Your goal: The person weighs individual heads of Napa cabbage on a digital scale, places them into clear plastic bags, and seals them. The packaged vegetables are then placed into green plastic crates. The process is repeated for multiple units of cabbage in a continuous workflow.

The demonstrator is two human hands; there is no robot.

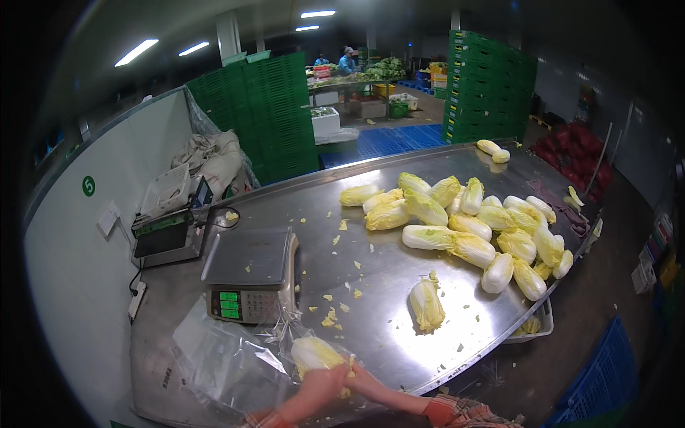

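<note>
A napa cabbage lies at the near edge of the steel table, its white base pointing away from me. My left hand closes over its leafy yellow end and is a little blurred. Against the same end, my right hand pinches the leaf tips; its fingers are partly hidden. Clear plastic bags spread to the left of this cabbage and touch it; whether any film covers it I cannot tell. Another napa cabbage lies alone farther right.
A digital scale with a lit display stands left on the steel table. Several napa cabbages are heaped at the right. A second scale sits by the white partition. Green crates are stacked behind; a person works far off.
</note>
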